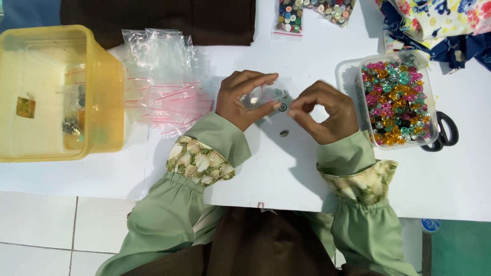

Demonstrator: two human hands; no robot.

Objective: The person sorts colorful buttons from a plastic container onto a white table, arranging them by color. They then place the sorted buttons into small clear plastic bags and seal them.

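Observation:
My left hand (240, 99) holds a small clear zip bag (255, 97) open above the white table (286, 168). My right hand (325, 110) has its thumb and forefinger pinched together at the bag's mouth, on a small dark button (283, 107). Another small button (284, 133) lies on the table just below my hands, and a few more (279, 93) lie behind the bag. Both arms wear green sleeves with patterned cuffs.
A pile of empty clear zip bags (161, 76) lies to the left, next to a yellow plastic tub (56, 92). A clear box of colourful buttons (396, 102) and black scissors (442, 133) sit at the right. Filled button bags (290, 18) and floral cloth (434, 20) lie at the back.

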